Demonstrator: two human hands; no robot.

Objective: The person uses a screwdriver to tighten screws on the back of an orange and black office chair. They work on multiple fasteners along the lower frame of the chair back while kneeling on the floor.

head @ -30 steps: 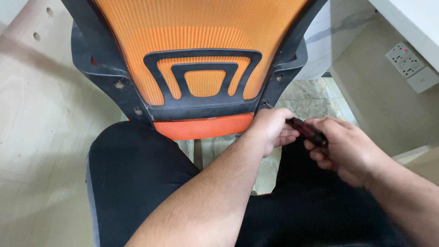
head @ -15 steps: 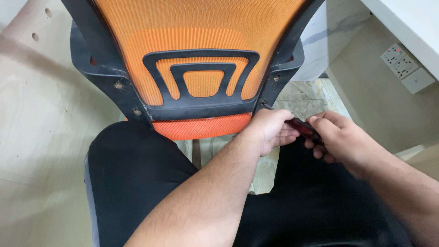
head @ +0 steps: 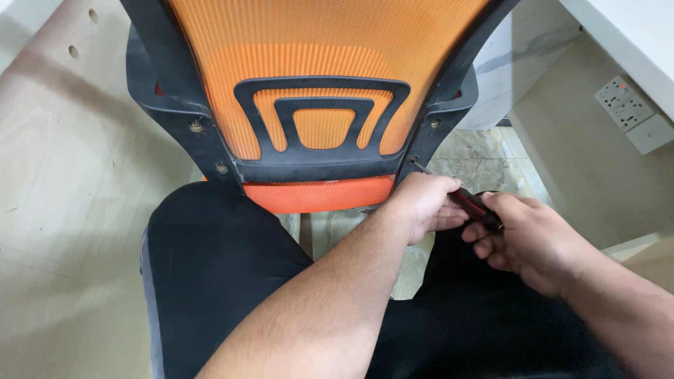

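Observation:
An office chair back [head: 323,63] of orange mesh in a black plastic frame stands right in front of me. My left hand [head: 421,203] and my right hand [head: 530,235] both grip a screwdriver [head: 474,205] with a red and black handle. Its metal tip sits at a screw [head: 414,163] low on the frame's right side. My left hand wraps the front of the handle, my right hand pinches its rear end. Two more screws [head: 196,127] show on the frame's left side.
My legs in black trousers [head: 217,267] fill the lower part of the view. A pale wooden board [head: 63,175] with holes lies at the left. A beige wall with white power sockets [head: 628,109] is at the right, over a marble-patterned floor [head: 477,154].
Both hands stayed on the screwdriver by the lower right of the frame. My right hand shifted slightly on the handle's end.

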